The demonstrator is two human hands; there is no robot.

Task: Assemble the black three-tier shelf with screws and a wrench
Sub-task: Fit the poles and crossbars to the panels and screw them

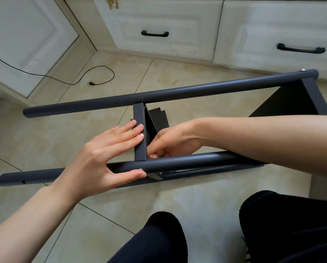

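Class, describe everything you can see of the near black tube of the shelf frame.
The near tube is a round, matte dark grey-black pole, metal by its look, lying almost level across the picture above the tiled floor. Near its left end is a small hole. A silver screw head sits on its front. The middle crossbar meets it. The left hand spans it, thumb below by the screw; the right hand reaches behind it.

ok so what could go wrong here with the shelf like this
The screw at the near pole is steadied only by the left hand's thumb; it could drop out. The right hand's fingers work in the tight corner beside the crossbar and might get pinched if the frame shifts.
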